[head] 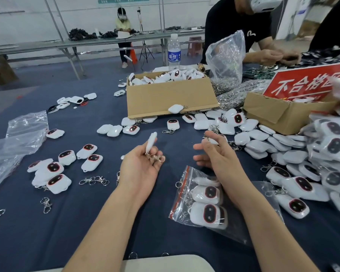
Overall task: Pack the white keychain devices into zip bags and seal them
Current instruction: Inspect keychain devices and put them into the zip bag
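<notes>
Your left hand point(139, 169) is pinching one white keychain device point(151, 142) by its bottom end. Your fingers point(157, 151) are curling round it, so it is standing up on its thin edge above your palm, and its shiny metal clasp point(157, 158) is lying across your fingertips. Your right hand point(214, 156) is hovering just beside it with its fingers spread and loose, and it looks to be holding nothing. Under your right wrist the zip bag point(182, 191) is lying flat on the table point(145, 222), close to the near edge and a bit right of the middle. It is holding at least three devices, and a ring point(178, 184) is poking out by the red strip; I cannot tell if the strip is pressed shut. A big heap point(294, 160) of devices is piling up along the right edge, and a cardboard box point(169, 97) full of them is sitting toward the far edge. The device is looking small, light, hard and smooth, so it may be slipping if you squeeze only its flat sides; holding the body near the clasp seems safer. The bag is looking thin and floppy, so I think one hand should be holding its mouth open while the other is dropping the device in.
</notes>
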### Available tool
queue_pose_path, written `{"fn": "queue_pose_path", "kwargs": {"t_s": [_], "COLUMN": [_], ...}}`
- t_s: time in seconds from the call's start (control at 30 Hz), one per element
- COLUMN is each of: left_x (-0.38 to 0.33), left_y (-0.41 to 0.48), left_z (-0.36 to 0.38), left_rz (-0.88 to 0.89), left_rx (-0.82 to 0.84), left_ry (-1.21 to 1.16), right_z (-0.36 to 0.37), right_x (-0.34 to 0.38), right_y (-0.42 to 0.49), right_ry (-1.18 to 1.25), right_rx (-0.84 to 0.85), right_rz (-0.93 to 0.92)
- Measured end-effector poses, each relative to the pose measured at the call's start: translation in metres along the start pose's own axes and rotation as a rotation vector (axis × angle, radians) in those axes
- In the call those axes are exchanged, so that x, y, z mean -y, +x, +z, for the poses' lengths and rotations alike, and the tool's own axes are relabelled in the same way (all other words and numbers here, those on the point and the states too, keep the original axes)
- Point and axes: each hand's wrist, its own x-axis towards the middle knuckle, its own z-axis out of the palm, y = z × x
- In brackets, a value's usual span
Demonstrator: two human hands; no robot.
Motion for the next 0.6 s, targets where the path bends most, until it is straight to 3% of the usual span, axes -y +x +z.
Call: {"fn": "queue_pose_path", "kwargs": {"t_s": [0.13,0.3,0.47,0.6], "left_x": [-0.01,-0.041,-0.048,-0.047], "left_y": [-0.003,-0.013,-0.021,-0.021], "left_z": [0.0,-0.019,-0.013,-0.012], "left_rz": [-0.007,-0.165,-0.285,-0.264], "left_rx": [0.066,0.292,0.453,0.434], "left_ry": [0.211,0.907,1.042,1.173], "right_z": [0.0,-0.002,-0.002,-0.008], "right_x": [0.004,0.007,0.007,0.011], "right_y": [0.0,-0.002,-0.002,-0.001], "right_ry": [0.007,-0.121,-0.35,-0.361], "right_rx": [-0.001,0.094,0.207,0.188], "right_rz": [0.017,0.017,0.002,-0.025]}}
